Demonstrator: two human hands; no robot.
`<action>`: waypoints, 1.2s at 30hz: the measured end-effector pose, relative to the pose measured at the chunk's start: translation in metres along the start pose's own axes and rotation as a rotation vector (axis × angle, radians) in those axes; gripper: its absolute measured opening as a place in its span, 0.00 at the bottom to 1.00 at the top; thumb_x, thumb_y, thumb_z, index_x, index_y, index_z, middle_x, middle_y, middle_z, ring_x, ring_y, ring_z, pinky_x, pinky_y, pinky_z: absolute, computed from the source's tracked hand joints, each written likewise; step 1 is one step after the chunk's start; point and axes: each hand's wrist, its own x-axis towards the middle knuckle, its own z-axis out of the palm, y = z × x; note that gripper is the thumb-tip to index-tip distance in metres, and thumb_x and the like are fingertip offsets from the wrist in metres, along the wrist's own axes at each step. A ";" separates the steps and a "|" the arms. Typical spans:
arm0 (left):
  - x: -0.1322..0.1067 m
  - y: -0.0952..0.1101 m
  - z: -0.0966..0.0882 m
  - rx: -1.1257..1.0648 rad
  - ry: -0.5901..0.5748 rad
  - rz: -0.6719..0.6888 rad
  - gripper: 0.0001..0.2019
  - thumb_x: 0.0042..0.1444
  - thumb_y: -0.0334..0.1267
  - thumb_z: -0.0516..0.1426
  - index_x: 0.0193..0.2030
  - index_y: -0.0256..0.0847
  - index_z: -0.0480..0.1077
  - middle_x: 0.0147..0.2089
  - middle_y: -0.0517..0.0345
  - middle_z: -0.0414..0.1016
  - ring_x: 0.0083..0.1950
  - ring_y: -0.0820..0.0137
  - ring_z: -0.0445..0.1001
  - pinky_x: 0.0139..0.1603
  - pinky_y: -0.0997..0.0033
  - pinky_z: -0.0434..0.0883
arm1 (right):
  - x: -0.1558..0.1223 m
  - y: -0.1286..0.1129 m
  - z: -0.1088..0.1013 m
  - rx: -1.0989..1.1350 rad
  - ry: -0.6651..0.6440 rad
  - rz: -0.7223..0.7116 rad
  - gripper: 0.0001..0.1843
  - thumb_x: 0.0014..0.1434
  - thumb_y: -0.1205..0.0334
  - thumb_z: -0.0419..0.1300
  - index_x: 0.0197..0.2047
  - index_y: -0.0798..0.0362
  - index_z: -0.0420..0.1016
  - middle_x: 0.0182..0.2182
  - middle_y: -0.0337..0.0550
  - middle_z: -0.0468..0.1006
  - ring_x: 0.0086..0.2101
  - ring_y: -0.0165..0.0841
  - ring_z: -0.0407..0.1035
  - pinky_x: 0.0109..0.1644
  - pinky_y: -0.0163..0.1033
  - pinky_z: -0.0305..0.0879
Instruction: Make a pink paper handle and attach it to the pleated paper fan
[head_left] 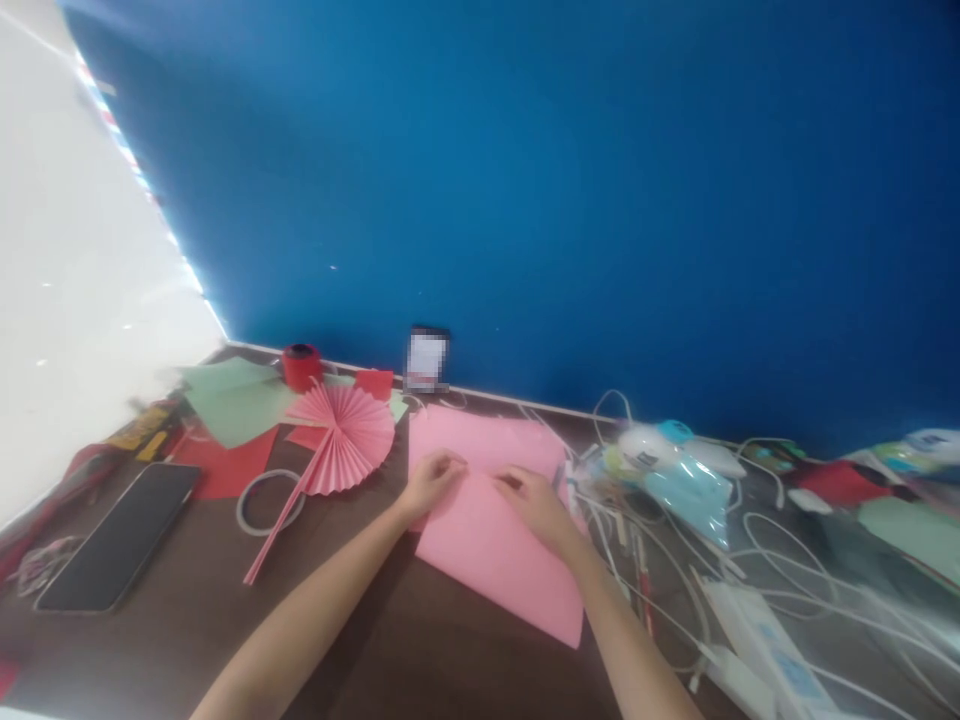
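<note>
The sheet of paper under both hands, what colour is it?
Pink. The sheet of paper shows best in the head view, flat on the dark brown table.

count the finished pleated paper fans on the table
1. A round pink pleated paper fan with a stick handle lies on the brown table, left of the left hand and the flat pink paper sheet. Others may hide under the clutter.

Paper sheet (491, 530) flat on counter (390, 640), centre. Both hands on sheet: left hand (433, 482), right hand (536, 505) beside it. Folded fan (341, 435) left of sheet, phone (120, 535) further left. Cables (750, 560) right of sheet.
</note>
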 end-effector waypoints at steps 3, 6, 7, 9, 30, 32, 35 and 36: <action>-0.001 -0.001 0.001 -0.002 -0.012 -0.016 0.11 0.50 0.43 0.57 0.35 0.37 0.71 0.34 0.55 0.73 0.36 0.69 0.71 0.37 0.73 0.66 | -0.003 0.002 0.000 -0.015 0.005 0.023 0.11 0.55 0.58 0.53 0.35 0.52 0.74 0.34 0.43 0.78 0.37 0.36 0.70 0.43 0.41 0.63; -0.002 0.001 0.001 -0.001 -0.017 -0.025 0.11 0.50 0.43 0.57 0.35 0.37 0.71 0.34 0.55 0.74 0.36 0.69 0.71 0.37 0.72 0.66 | -0.005 0.003 0.000 -0.027 0.007 0.032 0.11 0.55 0.58 0.53 0.35 0.52 0.75 0.35 0.43 0.78 0.37 0.37 0.70 0.43 0.42 0.63; -0.002 0.001 0.001 0.000 -0.018 -0.026 0.11 0.50 0.44 0.57 0.35 0.37 0.71 0.34 0.55 0.74 0.36 0.69 0.72 0.37 0.72 0.66 | -0.005 0.003 0.001 -0.026 0.006 0.032 0.11 0.55 0.58 0.53 0.35 0.52 0.75 0.35 0.43 0.78 0.38 0.37 0.70 0.43 0.42 0.63; -0.002 0.003 0.001 0.003 -0.023 -0.029 0.11 0.50 0.44 0.58 0.34 0.37 0.71 0.33 0.55 0.74 0.36 0.69 0.72 0.36 0.72 0.67 | -0.006 0.004 0.001 -0.022 0.009 0.034 0.12 0.55 0.57 0.53 0.36 0.52 0.75 0.36 0.43 0.78 0.38 0.37 0.70 0.43 0.42 0.63; -0.001 0.000 -0.001 0.003 -0.063 -0.020 0.13 0.52 0.46 0.56 0.29 0.37 0.67 0.26 0.60 0.68 0.28 0.75 0.66 0.30 0.76 0.63 | -0.005 0.010 0.008 -0.055 0.067 0.064 0.11 0.54 0.58 0.53 0.34 0.50 0.75 0.34 0.42 0.79 0.36 0.38 0.71 0.44 0.41 0.63; -0.002 0.000 -0.001 0.009 -0.070 -0.020 0.13 0.52 0.47 0.55 0.30 0.36 0.67 0.27 0.60 0.69 0.29 0.74 0.67 0.31 0.76 0.63 | -0.007 0.011 0.009 -0.061 0.065 0.066 0.10 0.54 0.58 0.53 0.33 0.50 0.75 0.33 0.42 0.79 0.36 0.37 0.71 0.43 0.41 0.62; -0.003 0.000 -0.001 0.026 -0.081 -0.015 0.14 0.52 0.47 0.55 0.30 0.36 0.68 0.28 0.59 0.70 0.30 0.73 0.68 0.32 0.76 0.64 | -0.009 0.011 0.009 -0.073 0.044 0.056 0.11 0.54 0.58 0.53 0.33 0.51 0.75 0.33 0.42 0.78 0.35 0.37 0.70 0.42 0.41 0.62; -0.004 0.000 -0.001 0.035 -0.085 -0.011 0.14 0.52 0.47 0.55 0.31 0.36 0.68 0.28 0.59 0.70 0.30 0.73 0.68 0.32 0.75 0.64 | -0.010 0.011 0.009 -0.075 0.036 0.050 0.11 0.55 0.58 0.52 0.33 0.51 0.74 0.32 0.42 0.78 0.35 0.37 0.70 0.42 0.41 0.62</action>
